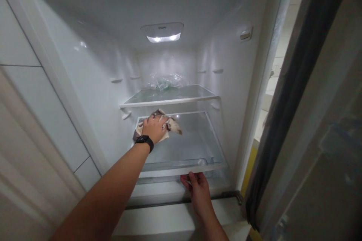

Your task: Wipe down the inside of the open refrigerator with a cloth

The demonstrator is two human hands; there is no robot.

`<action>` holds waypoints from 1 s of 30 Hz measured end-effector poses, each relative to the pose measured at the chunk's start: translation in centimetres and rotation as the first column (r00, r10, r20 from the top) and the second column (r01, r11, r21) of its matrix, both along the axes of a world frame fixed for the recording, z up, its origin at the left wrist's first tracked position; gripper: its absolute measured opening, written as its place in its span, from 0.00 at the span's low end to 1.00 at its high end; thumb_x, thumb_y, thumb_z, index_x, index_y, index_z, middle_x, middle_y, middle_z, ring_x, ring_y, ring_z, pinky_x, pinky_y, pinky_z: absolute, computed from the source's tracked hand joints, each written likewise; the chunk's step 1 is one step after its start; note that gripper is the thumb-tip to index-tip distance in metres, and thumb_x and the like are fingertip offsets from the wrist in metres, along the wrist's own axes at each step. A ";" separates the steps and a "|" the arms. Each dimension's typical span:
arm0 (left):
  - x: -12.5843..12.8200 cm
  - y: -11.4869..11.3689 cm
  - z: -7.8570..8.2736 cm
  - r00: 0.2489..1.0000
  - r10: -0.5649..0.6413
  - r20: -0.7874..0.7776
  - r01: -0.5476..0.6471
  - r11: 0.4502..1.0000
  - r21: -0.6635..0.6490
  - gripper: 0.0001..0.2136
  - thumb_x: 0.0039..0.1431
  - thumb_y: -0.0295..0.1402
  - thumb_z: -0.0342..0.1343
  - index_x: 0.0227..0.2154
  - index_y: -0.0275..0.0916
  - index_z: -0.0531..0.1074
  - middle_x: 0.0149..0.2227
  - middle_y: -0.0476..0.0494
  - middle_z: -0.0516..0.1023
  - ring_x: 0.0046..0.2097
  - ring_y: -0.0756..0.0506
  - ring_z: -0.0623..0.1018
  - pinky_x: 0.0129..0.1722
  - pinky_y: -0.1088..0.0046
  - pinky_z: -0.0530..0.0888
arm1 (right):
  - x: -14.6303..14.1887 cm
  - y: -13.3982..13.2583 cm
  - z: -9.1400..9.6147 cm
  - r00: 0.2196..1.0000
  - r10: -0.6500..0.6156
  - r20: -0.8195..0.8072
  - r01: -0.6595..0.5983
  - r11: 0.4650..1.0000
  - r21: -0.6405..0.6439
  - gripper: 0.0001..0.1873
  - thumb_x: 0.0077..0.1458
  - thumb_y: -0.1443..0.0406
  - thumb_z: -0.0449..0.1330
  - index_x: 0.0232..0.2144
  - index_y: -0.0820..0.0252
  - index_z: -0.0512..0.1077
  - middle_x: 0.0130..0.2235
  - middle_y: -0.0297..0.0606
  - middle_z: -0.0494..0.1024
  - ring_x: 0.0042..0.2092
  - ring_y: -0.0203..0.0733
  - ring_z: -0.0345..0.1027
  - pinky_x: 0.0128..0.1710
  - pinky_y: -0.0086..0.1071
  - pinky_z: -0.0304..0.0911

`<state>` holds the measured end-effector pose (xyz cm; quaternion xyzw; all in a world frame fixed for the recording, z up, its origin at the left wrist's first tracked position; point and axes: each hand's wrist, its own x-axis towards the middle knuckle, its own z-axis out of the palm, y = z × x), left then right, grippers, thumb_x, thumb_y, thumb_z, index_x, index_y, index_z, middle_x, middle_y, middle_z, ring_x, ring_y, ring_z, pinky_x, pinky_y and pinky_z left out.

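My left hand [155, 127], with a black watch on its wrist, is closed over a crumpled cloth [175, 125] in beige and dark brown. It presses the cloth onto the left rear part of the lower glass shelf [189, 139] inside a fridge. At that shelf's white front edge is my right hand [196, 186], fingers curled and thumb up against the trim, gripping it from below. The tips of its fingers are partly hidden. Under the glass, a clear drawer [166, 179] shows in part.
Above sits another glass shelf [169, 98] with a crumpled clear plastic bag [166, 81] on it. A lit lamp [163, 37] is on the ceiling. Small shelf supports [116, 81] jut from both side walls. The open fridge door [316, 139] stands at the right.
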<state>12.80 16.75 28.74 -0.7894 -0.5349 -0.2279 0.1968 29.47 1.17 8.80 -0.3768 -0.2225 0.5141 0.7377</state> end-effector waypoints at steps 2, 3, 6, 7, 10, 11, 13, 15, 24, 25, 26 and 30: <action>-2.2 -0.8 -0.4 0.998 0.066 -0.006 -0.066 0.998 -0.008 0.22 0.69 0.42 0.47 0.63 0.53 0.71 0.61 0.37 0.74 0.61 0.28 0.66 0.57 0.45 0.64 | 0.0 0.0 0.1 0.999 0.011 -0.032 -0.012 1.000 -0.011 0.30 0.36 0.45 0.79 0.32 0.58 0.74 0.33 0.35 0.81 0.38 0.46 0.82 0.44 0.41 0.81; -3.0 -1.2 -0.5 0.996 0.089 -0.012 -0.089 0.996 -0.013 0.22 0.69 0.42 0.47 0.63 0.53 0.70 0.61 0.36 0.74 0.60 0.28 0.66 0.56 0.45 0.64 | -0.1 -0.1 0.2 0.999 0.015 -0.045 -0.016 1.000 -0.016 0.30 0.36 0.45 0.80 0.32 0.58 0.74 0.32 0.34 0.81 0.38 0.46 0.82 0.45 0.41 0.81; -3.9 -2.5 -1.3 0.992 0.121 -0.033 -0.122 0.992 -0.023 0.23 0.69 0.42 0.47 0.64 0.55 0.69 0.61 0.37 0.74 0.60 0.27 0.65 0.55 0.45 0.64 | -0.3 -0.2 0.5 0.999 0.013 -0.040 -0.013 1.000 -0.004 0.30 0.36 0.46 0.80 0.31 0.59 0.74 0.31 0.34 0.81 0.38 0.45 0.82 0.45 0.41 0.81; -3.9 -3.2 -1.6 0.991 0.125 -0.038 -0.126 0.992 -0.024 0.23 0.69 0.42 0.47 0.64 0.55 0.69 0.61 0.37 0.73 0.60 0.27 0.66 0.54 0.45 0.65 | -0.3 -0.2 0.5 0.999 0.007 -0.038 -0.008 1.000 -0.003 0.30 0.35 0.45 0.80 0.30 0.59 0.74 0.31 0.33 0.80 0.38 0.45 0.82 0.45 0.40 0.81; -3.6 -6.0 -3.1 0.992 0.113 -0.057 -0.115 0.993 -0.031 0.23 0.68 0.42 0.49 0.64 0.57 0.69 0.61 0.39 0.74 0.58 0.28 0.67 0.53 0.46 0.65 | -0.5 -0.1 0.5 0.999 -0.016 -0.049 0.016 1.000 0.002 0.30 0.35 0.45 0.80 0.27 0.59 0.73 0.29 0.32 0.79 0.38 0.44 0.82 0.45 0.40 0.81; -3.7 -7.2 -3.7 0.993 0.101 -0.066 -0.104 0.994 -0.032 0.22 0.67 0.41 0.51 0.63 0.59 0.70 0.61 0.41 0.74 0.58 0.29 0.67 0.54 0.46 0.65 | -0.5 -0.1 0.4 0.998 -0.022 -0.053 0.022 1.000 0.003 0.30 0.35 0.45 0.80 0.27 0.58 0.73 0.29 0.32 0.79 0.37 0.44 0.82 0.46 0.40 0.81; -4.0 -9.7 -5.0 0.994 0.069 -0.087 -0.071 0.997 -0.029 0.23 0.67 0.40 0.53 0.63 0.60 0.69 0.62 0.44 0.75 0.59 0.29 0.67 0.56 0.47 0.64 | -0.5 0.0 0.3 0.998 -0.022 -0.051 0.023 1.000 0.009 0.30 0.35 0.45 0.80 0.27 0.59 0.73 0.30 0.32 0.80 0.38 0.44 0.82 0.46 0.40 0.81; -4.7 -12.0 -6.4 0.994 0.035 -0.103 -0.036 0.999 -0.014 0.23 0.67 0.39 0.53 0.64 0.60 0.68 0.63 0.46 0.75 0.60 0.29 0.66 0.57 0.46 0.64 | -0.5 0.0 0.2 0.999 -0.013 -0.047 0.014 1.000 0.012 0.30 0.36 0.45 0.80 0.29 0.59 0.73 0.31 0.34 0.81 0.39 0.45 0.82 0.46 0.40 0.81; -5.8 -16.8 -8.8 0.997 0.034 -0.069 -0.037 0.998 -0.045 0.25 0.67 0.37 0.54 0.65 0.61 0.67 0.63 0.48 0.75 0.60 0.31 0.67 0.57 0.47 0.65 | -0.4 -0.2 0.5 0.999 0.003 -0.051 -0.001 1.000 0.028 0.30 0.35 0.47 0.80 0.29 0.59 0.73 0.30 0.33 0.82 0.39 0.43 0.83 0.44 0.34 0.81; -5.8 -17.0 -8.8 0.997 0.037 -0.067 -0.041 0.998 -0.048 0.24 0.67 0.37 0.54 0.65 0.61 0.67 0.63 0.47 0.75 0.60 0.30 0.67 0.56 0.47 0.66 | -0.4 -0.2 0.5 0.999 0.004 -0.049 -0.003 1.000 0.028 0.30 0.35 0.47 0.80 0.29 0.59 0.73 0.30 0.33 0.82 0.39 0.43 0.83 0.45 0.35 0.81; -5.7 -17.1 -8.9 0.997 0.040 -0.065 -0.043 0.998 -0.048 0.24 0.67 0.37 0.54 0.65 0.62 0.68 0.63 0.47 0.75 0.59 0.30 0.67 0.56 0.46 0.65 | -0.4 -0.2 0.5 0.999 0.007 -0.045 -0.006 1.000 0.028 0.30 0.36 0.47 0.80 0.29 0.59 0.73 0.30 0.34 0.82 0.39 0.43 0.83 0.45 0.35 0.81; -5.9 -17.7 -9.4 0.997 0.041 -0.058 -0.044 0.998 -0.045 0.25 0.66 0.36 0.54 0.65 0.61 0.68 0.64 0.47 0.74 0.60 0.30 0.67 0.57 0.46 0.65 | -0.4 -0.3 0.6 0.999 0.010 -0.036 -0.009 1.000 0.026 0.29 0.37 0.47 0.80 0.29 0.59 0.73 0.30 0.35 0.83 0.40 0.45 0.83 0.45 0.36 0.81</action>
